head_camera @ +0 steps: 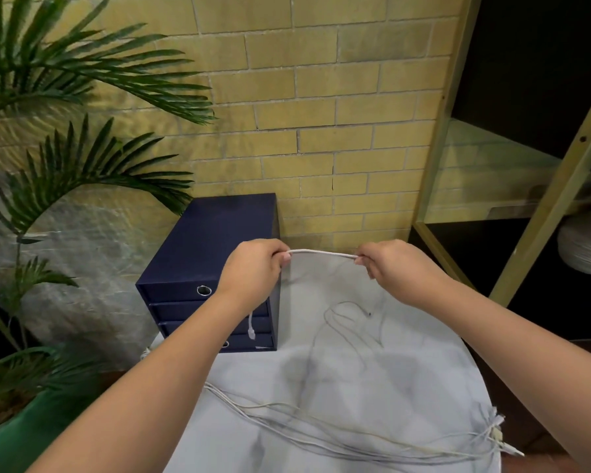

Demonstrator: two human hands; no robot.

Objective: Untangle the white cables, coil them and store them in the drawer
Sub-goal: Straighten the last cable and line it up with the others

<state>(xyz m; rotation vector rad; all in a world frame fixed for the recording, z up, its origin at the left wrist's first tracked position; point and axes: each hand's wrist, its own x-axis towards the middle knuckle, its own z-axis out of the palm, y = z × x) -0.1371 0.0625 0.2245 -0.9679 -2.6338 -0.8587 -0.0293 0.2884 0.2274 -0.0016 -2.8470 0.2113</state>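
Furthest left stands a palm plant (82, 165), and beside it on the desk (406, 377) sits a dark blue drawer box (215, 240), its drawers apparently pushed in. Just in front of the box the left hand (253, 268) hangs above the desk, its fingers (285, 257) curled and pinching a white cable (323, 253). The cable's plug end (251, 331) dangles below that wrist, in front of the drawers. A short stretch of the cable runs nearly straight across to the right hand (396, 268), whose fingers (360, 259) are likewise curled into a pinch on it. Where it goes past the right hand I cannot tell. Lower down, near the desk's front edge, the other cables (321, 425) lie as 1 loose bundle, plugs gathered at the right end. A shelf (492, 186) stands at far right. The cables look light, thin and limp, likely a little slick, so they should slide through pinched fingers. Holding near a plug end probably gives the firmest start for coiling.
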